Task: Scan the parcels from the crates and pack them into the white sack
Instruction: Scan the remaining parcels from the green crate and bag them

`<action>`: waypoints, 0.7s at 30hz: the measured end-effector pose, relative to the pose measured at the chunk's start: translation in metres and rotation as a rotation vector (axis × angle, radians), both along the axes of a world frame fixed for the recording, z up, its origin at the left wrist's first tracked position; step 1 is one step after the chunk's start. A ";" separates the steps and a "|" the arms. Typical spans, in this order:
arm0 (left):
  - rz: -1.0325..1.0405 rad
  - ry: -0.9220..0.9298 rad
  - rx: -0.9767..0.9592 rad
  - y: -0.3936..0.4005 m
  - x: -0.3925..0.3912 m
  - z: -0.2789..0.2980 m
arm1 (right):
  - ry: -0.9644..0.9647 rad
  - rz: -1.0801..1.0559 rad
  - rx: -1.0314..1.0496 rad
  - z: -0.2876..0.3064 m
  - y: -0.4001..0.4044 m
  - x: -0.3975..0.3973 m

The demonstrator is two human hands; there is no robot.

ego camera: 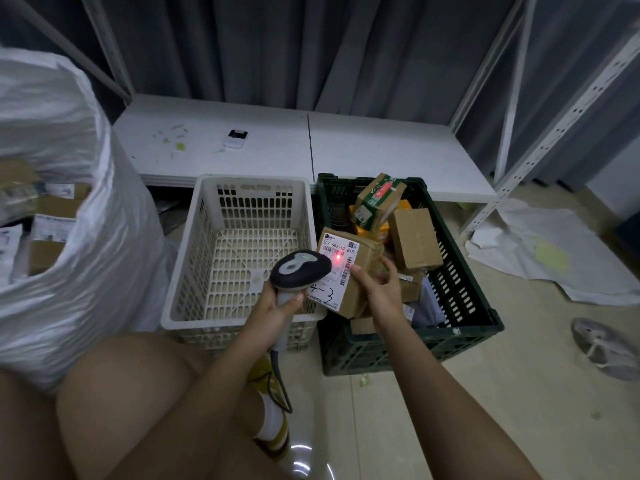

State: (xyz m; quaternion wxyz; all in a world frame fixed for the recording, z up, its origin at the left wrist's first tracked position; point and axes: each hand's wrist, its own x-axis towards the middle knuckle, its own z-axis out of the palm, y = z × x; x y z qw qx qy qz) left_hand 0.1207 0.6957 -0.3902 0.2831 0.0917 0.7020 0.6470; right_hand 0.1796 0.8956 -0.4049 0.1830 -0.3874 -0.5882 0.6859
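Parcel [349, 271] – brown carton, held above the seam between the two crates, label face tilted up toward the camera. Long axis runs from upper left to lower right; barcode strip at the top end, handwritten "4-3" at the near end. Red scan dot sits on the label right of centre.

Right hand [379, 289] grips the parcel from its right side, thumb across the label edge, fingers curled round the far side.

Left hand [282, 304] is wrapped tight round the handle of the scanner [300, 270], head pointing right and slightly up at the label, just beside it. Cable hangs down from the handle past the knee.

White crate [239, 251] on the left – nothing visible inside. Dark green crate [408, 271] touching it on the right holds several more cartons, one green-printed box tilted on top.

White sack [69, 209] at far left, mouth open, cartons visible inside. A low white shelf [311, 147] behind the crates carries a small white device [236, 137].
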 end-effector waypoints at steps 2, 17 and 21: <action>0.059 0.006 0.033 -0.001 -0.006 0.009 | 0.038 0.003 -0.017 0.012 -0.004 -0.005; 0.525 0.648 0.122 -0.115 -0.063 0.225 | 0.546 0.337 0.084 0.226 -0.136 -0.112; 0.639 0.737 0.107 -0.179 -0.046 0.248 | 0.655 0.414 0.106 0.264 -0.204 -0.124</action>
